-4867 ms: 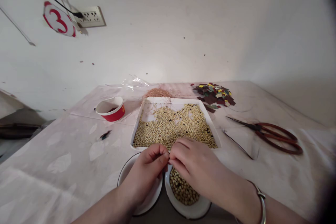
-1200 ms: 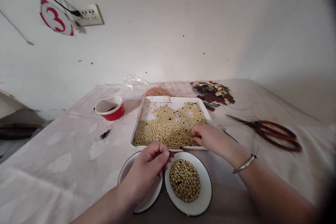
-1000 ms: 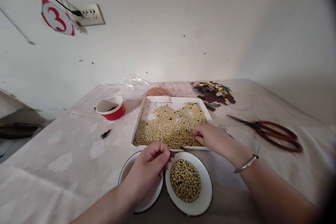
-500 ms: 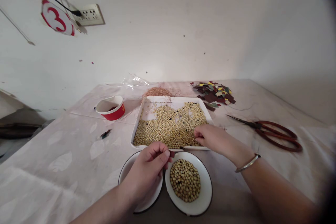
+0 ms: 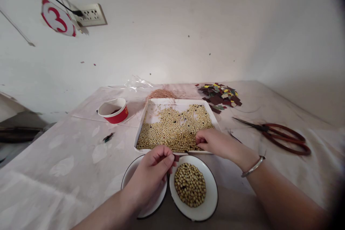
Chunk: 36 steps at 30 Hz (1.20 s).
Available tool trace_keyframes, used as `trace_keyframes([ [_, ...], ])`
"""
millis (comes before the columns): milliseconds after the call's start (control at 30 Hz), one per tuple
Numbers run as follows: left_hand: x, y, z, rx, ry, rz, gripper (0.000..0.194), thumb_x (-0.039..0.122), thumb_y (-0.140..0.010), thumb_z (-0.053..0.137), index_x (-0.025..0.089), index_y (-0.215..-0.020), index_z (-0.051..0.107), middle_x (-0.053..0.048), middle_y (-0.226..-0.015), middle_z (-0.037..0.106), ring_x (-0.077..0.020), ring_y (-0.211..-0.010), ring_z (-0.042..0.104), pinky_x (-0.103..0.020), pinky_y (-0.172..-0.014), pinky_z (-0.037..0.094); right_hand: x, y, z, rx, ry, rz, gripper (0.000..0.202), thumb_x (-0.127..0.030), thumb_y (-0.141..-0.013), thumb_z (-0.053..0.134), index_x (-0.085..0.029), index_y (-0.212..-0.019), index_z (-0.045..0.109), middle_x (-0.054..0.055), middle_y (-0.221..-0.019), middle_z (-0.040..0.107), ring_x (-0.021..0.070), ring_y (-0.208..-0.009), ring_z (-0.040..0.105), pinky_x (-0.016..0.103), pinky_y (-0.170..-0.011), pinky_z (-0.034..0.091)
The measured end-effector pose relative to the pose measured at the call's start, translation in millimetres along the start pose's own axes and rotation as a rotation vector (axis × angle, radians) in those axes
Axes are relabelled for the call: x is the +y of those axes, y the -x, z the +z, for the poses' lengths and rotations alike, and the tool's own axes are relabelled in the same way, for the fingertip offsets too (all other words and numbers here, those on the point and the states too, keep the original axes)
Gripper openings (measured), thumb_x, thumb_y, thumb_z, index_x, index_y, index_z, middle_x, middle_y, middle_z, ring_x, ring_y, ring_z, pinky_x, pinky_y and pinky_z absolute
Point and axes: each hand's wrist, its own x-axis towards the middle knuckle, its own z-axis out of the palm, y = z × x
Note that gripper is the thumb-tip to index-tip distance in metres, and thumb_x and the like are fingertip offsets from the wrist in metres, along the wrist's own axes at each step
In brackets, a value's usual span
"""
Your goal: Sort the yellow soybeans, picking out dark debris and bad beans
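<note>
My left hand (image 5: 157, 169) pinches a small dark red piece (image 5: 176, 158) between thumb and forefinger, over the gap between two white dishes. Beneath it lies the left dish (image 5: 159, 201), partly hidden. The right dish (image 5: 211, 190) holds a heap of larger yellowish beads (image 5: 190, 185). Behind the dishes, a white tray (image 5: 141, 124) is spread with small pale beads (image 5: 167, 133) and a few dark ones. My right hand (image 5: 211, 142) has its fingers closed at the beads near the tray's front right corner; what they hold, if anything, is hidden.
Red-handled scissors (image 5: 283, 136) lie at the right. A red and white paper cup (image 5: 114, 113) stands left of the tray. Behind are a copper-coloured fibre bundle (image 5: 161, 94), clear plastic (image 5: 138, 83) and a pile of coloured scraps (image 5: 221, 95). A small dark bit (image 5: 108, 137) lies at left.
My right hand has shifted slightly to the left over the beads in the tray. My left hand stays where it was, still pinching the dark red piece.
</note>
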Motion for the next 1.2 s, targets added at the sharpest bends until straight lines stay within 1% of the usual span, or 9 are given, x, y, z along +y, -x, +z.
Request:
trace_keyframes([
  [133,1,0,-0.6,-0.003,-0.019,0.006,0.015,0.025,-0.082,0.054,0.015,-0.072,0.048,0.002,-0.068,0.052,-0.0074,-0.060,0.039,-0.021,-0.053,0.025,-2,-1,-1,0.048,-0.031,-0.007,0.007,-0.014,-0.071,0.055,-0.018,-0.067,0.059,0.000,-0.064,0.062,0.0127,-0.058,0.053,0.022,-0.050,0.031],
  [267,2,0,-0.4,0.004,-0.019,-0.003,0.017,0.028,-0.081,0.055,0.016,-0.072,0.049,0.002,-0.067,0.052,-0.0080,-0.059,0.040,-0.021,-0.053,0.025,-13,0,-9,0.161,-0.065,-0.004,0.009,-0.012,-0.074,0.051,-0.018,-0.072,0.057,0.000,-0.066,0.060,0.0134,-0.060,0.053,0.023,-0.053,0.034],
  [400,2,0,0.8,0.010,-0.022,0.004,0.015,0.026,-0.081,0.056,0.016,-0.072,0.049,0.001,-0.067,0.053,-0.0086,-0.061,0.041,-0.021,-0.055,0.027,-43,14,-22,0.282,-0.126,-0.023,0.009,-0.017,-0.080,0.048,-0.020,-0.085,0.055,0.001,-0.077,0.061,0.0132,-0.066,0.054,0.024,-0.058,0.039],
  [467,3,1,0.9,0.008,-0.041,0.012,0.014,0.026,-0.082,0.055,0.016,-0.073,0.049,0.001,-0.068,0.053,-0.0084,-0.061,0.041,-0.021,-0.055,0.027,-63,24,-25,0.351,-0.229,-0.113,0.009,-0.018,-0.080,0.051,-0.021,-0.087,0.055,0.001,-0.078,0.060,0.0130,-0.066,0.054,0.024,-0.058,0.040],
  [567,4,1,-0.1,-0.007,-0.079,0.041,0.016,0.027,-0.082,0.055,0.015,-0.072,0.050,0.002,-0.066,0.051,-0.0080,-0.058,0.038,-0.022,-0.053,0.026,-88,37,-22,0.325,-0.304,-0.245,0.009,-0.015,-0.078,0.055,-0.022,-0.083,0.054,-0.002,-0.076,0.058,0.0117,-0.067,0.053,0.022,-0.059,0.040],
  [633,5,1,-1.0,-0.007,-0.096,0.065,0.017,0.028,-0.081,0.056,0.015,-0.071,0.051,0.003,-0.063,0.047,-0.0079,-0.057,0.037,-0.022,-0.054,0.026,-97,41,-16,0.294,-0.296,-0.312,0.011,-0.013,-0.078,0.056,-0.023,-0.082,0.053,-0.002,-0.077,0.057,0.0119,-0.069,0.053,0.023,-0.061,0.040],
  [833,2,0,-2.6,-0.028,-0.054,0.081,0.018,0.030,-0.080,0.058,0.014,-0.072,0.052,0.003,-0.062,0.044,-0.0078,-0.057,0.035,-0.023,-0.054,0.025,-96,33,2,0.303,-0.208,-0.341,0.013,-0.012,-0.079,0.055,-0.023,-0.085,0.053,-0.001,-0.082,0.057,0.0153,-0.079,0.053,0.027,-0.067,0.039],
  [1000,4,1,-1.6,-0.030,-0.023,0.079,0.019,0.030,-0.080,0.057,0.015,-0.071,0.052,0.003,-0.061,0.045,-0.0080,-0.055,0.035,-0.023,-0.053,0.024,-93,30,4,0.299,-0.216,-0.336,0.012,-0.013,-0.079,0.056,-0.023,-0.085,0.053,-0.001,-0.081,0.056,0.0144,-0.077,0.053,0.026,-0.065,0.040],
  [1200,6,2,0.9,-0.007,-0.013,0.077,0.020,0.030,-0.078,0.060,0.015,-0.069,0.051,0.003,-0.059,0.045,-0.0076,-0.054,0.034,-0.023,-0.052,0.023,-93,31,5,0.334,-0.192,-0.390,0.007,-0.015,-0.082,0.053,-0.021,-0.080,0.051,0.000,-0.081,0.055,0.0144,-0.078,0.052,0.027,-0.068,0.039],
])
